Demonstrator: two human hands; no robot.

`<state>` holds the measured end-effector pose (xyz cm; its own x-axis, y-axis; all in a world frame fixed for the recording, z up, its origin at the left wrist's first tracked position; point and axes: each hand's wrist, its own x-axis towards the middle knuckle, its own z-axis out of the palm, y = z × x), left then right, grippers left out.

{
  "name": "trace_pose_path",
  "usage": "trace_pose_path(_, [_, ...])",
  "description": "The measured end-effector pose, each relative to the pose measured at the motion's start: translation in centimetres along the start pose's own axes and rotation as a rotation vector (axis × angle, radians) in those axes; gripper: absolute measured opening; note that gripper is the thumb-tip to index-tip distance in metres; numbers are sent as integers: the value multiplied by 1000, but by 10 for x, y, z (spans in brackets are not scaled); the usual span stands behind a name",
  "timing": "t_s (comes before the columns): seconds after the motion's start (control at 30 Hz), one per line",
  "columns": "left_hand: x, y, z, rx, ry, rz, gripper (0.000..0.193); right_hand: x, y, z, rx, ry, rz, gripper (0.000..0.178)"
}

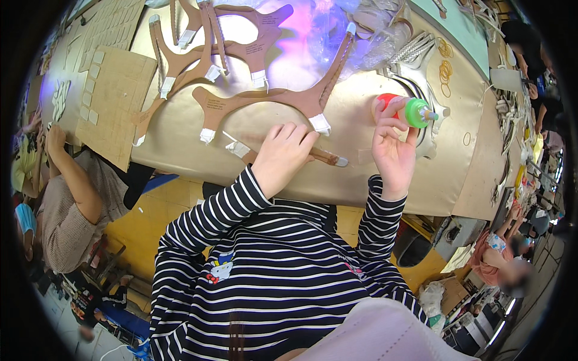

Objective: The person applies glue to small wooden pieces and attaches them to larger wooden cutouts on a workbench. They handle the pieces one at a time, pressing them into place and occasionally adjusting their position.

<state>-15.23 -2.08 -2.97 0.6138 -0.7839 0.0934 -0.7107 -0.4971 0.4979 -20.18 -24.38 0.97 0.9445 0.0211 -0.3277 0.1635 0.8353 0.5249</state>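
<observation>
My left hand [283, 150] lies with curled fingers over a brown leather shoe-upper piece [330, 158] near the table's front edge. One end of that piece, wrapped in white tape, shows left of the hand; its middle is hidden under the fingers. Raised to the right, my right hand [394, 144] grips a small squeeze bottle [415, 112] between thumb and fingers. The bottle has a red body, a green cap and a nozzle that points right. Just beyond my left hand rests a larger brown shoe upper [259, 99] with white-taped ends.
More brown shoe uppers [241, 51] lie at the back left beside a cardboard sheet [114, 99]. Crumpled clear plastic [373, 45] and silver straps [415, 48] sit at the back right, with yellow rubber bands [445, 72] beyond. A person [78, 198] works at the left.
</observation>
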Motion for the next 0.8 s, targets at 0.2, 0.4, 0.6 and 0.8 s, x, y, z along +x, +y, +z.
trace_pose_path(0.2, [-6, -8, -4, 3, -60, 95, 26, -20, 2, -1, -907, 58, -498, 63])
trace_pose_path(0.4, [-17, 2, -48, -22, -3, 171, 32, -49, -14, 25, -1477, -195, -919, 68])
trace_pose_path(0.6, [-18, 5, -111, 22, 166, 237, 40, -51, -11, 41, -2505, 130, -1599, 62])
trace_pose_path(0.8, [-27, 5, -205, 19, 462, 46, 50, -34, 3, 46, -1975, -189, -1294, 71])
